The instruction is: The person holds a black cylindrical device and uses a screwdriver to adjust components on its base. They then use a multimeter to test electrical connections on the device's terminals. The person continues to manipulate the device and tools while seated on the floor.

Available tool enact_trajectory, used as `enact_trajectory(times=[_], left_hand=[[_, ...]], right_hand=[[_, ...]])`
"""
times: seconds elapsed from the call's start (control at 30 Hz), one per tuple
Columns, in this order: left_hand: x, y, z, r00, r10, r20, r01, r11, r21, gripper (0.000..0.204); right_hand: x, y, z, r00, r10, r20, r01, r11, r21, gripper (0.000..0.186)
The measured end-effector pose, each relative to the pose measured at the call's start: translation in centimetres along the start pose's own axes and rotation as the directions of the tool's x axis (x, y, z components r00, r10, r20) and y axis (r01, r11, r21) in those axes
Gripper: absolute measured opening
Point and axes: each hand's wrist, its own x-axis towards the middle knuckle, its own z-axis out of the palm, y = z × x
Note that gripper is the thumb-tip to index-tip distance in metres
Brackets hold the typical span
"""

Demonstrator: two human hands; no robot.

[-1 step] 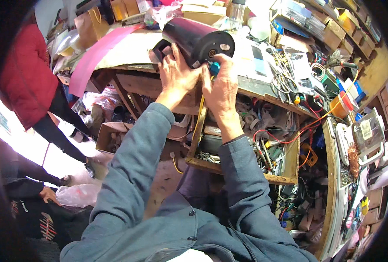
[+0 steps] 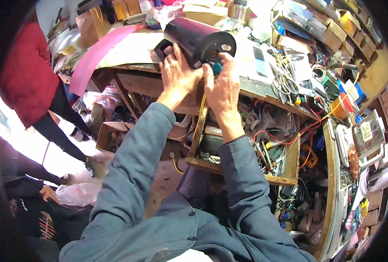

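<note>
A dark, glossy electric kettle (image 2: 185,35) lies on its side on the workbench, its round black base turned toward me with a ring-shaped connector in the middle. My left hand (image 2: 176,74) grips it low by the black handle (image 2: 161,48), fingers wrapped over the near side. Close to the rim of the base, my right hand (image 2: 224,87) pinches a small teal-handled tool (image 2: 217,68) between thumb and fingers. The tool's tip is hidden. Both thumbs come close together below the base.
An open wooden drawer (image 2: 242,174) full of parts juts out below my right forearm. Tangled cables (image 2: 285,83) lie on the bench to the right. A pink sheet (image 2: 93,61) hangs over the left edge. A person in a red jacket (image 2: 28,78) stands at left; another person's hand (image 2: 50,194) shows lower left.
My right hand has shifted very slightly, with its fingers and the teal-handled tool turned a little. The kettle and my left hand stay nearly where they were.
</note>
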Motion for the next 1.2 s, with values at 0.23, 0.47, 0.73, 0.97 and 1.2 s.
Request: enact_trajectory(times=[0.23,0.47,0.73,0.97,1.2], left_hand=[[-0.2,-0.5,0.6,1.000,0.007,0.017,-0.007,1.000,-0.013,0.133],[-0.7,0.0,0.6,1.000,-0.002,0.006,0.002,0.999,-0.038,0.130],[-1.3,0.8,0.6,0.990,0.059,-0.129,-0.069,0.995,-0.074,0.115],[-1.7,1.0,-0.4,0.957,0.180,-0.227,-0.220,0.961,-0.166,0.099],[-1.9,1.3,-0.9,0.884,0.325,-0.336,-0.390,0.909,-0.145,0.074]], right_hand=[[0.0,1.1,0.1,0.999,-0.050,0.018,0.049,0.998,0.034,0.032],[0.0,1.9,-0.1,0.987,0.037,0.155,-0.030,0.998,-0.048,0.040],[-0.1,1.5,-0.6,0.978,0.124,0.165,-0.117,0.992,-0.056,0.025],[0.2,0.0,-0.7,0.990,0.109,0.089,-0.109,0.994,-0.013,0.030],[0.2,0.0,-0.2,1.000,0.008,0.008,-0.009,0.989,0.150,0.033]])
